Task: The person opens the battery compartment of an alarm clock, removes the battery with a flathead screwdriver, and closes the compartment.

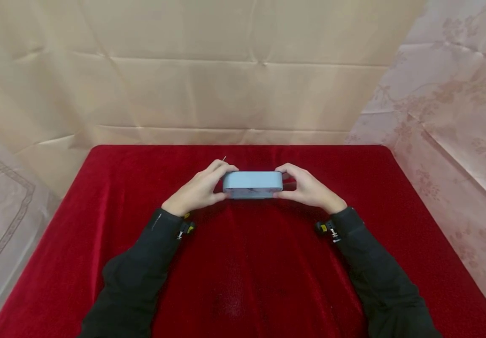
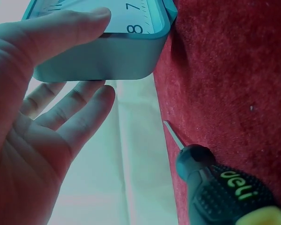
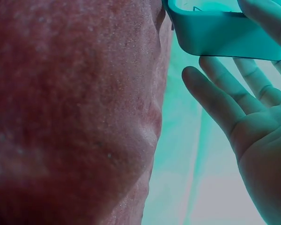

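Note:
A light blue clock point(image 1: 253, 179) with rounded corners is held upright between both hands near the middle of the red cloth. Its numbered face turns toward the person, and the digits 7 and 8 show in the left wrist view. My left hand point(image 1: 200, 188) grips the clock's left end, thumb on the front rim and fingers behind. At the opposite end, my right hand point(image 1: 310, 190) holds it the same way. Whether the clock's base touches the cloth I cannot tell. A screwdriver point(image 2: 225, 187) with a dark and yellow handle lies beyond the left hand, mostly hidden in the head view.
Red velvet cloth point(image 1: 243, 263) covers the table, with soft folds toward the front. Behind the far edge hangs a beige curtain point(image 1: 226, 94). Patterned pale fabric point(image 1: 471, 122) hangs on the right, and white fabric point(image 1: 2, 225) is at the left.

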The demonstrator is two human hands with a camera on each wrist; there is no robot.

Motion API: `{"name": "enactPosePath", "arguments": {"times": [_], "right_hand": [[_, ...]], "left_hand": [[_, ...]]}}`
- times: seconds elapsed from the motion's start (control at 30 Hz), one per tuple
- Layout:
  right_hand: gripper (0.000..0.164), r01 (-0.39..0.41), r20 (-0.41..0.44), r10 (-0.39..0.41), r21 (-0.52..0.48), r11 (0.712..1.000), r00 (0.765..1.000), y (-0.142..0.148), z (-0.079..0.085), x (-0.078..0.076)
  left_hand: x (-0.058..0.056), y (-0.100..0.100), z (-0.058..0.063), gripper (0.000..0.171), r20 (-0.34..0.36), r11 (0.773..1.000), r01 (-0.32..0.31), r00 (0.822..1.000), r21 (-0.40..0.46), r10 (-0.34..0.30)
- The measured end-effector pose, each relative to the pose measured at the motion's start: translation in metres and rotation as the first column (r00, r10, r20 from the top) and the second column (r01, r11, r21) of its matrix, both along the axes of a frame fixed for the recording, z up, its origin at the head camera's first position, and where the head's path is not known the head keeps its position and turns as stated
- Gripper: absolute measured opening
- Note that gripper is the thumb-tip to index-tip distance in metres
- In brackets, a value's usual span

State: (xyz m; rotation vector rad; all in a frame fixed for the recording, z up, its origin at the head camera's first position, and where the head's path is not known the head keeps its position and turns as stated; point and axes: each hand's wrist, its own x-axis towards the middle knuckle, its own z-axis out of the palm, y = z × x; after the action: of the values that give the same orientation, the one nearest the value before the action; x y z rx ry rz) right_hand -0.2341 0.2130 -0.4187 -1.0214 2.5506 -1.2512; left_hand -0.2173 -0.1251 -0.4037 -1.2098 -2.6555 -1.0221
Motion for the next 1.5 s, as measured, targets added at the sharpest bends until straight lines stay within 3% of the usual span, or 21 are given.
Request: {"name": "enactPosePath", "arguments": {"times": [0.3,0.57,0.73,1.13,1.3,1.5], "right_hand": [[0.057,-0.021,-0.056,0.021,0.000,1.000,0.998,0.0013,0.0004,-0.0004],[0.058,-0.058,-0.060,0.056,-0.022,0.998,0.997,0.0017,-0.0013,-0.0006],[0.057,-0.061,-0.074,0.060,-0.019,0.998,0.995,0.0018,0.0014,-0.0009],[0.058,-0.079,-0.016,0.078,-0.053,0.995,0.997,0.0035,0.0006,-0.0031],[0.060,-0.060,-0.007,0.060,-0.008,0.998,0.998,0.0078,-0.0018,-0.0032],[0.062,-0.043,0.043,0.043,-0.004,0.999,0.998,0.0087,-0.0002,-0.0007]], "left_hand": [[0.0002,0.0008,-0.0009,0.069,0.002,1.000,-0.012,1.000,-0.004,0.012],[0.0017,-0.0005,0.0025,0.067,-0.069,1.000,-0.024,0.997,-0.010,0.023],[0.0006,-0.0012,0.0053,0.066,-0.077,1.000,-0.018,0.997,-0.019,0.016],[-0.0019,-0.0048,0.0070,0.064,0.074,1.000,-0.013,0.997,-0.023,0.015],[-0.0026,-0.0031,0.0033,0.079,0.187,0.996,-0.048,0.981,-0.070,0.060],[-0.0040,-0.0025,0.0007,0.087,0.256,0.989,-0.077,0.961,-0.124,0.107]]}}
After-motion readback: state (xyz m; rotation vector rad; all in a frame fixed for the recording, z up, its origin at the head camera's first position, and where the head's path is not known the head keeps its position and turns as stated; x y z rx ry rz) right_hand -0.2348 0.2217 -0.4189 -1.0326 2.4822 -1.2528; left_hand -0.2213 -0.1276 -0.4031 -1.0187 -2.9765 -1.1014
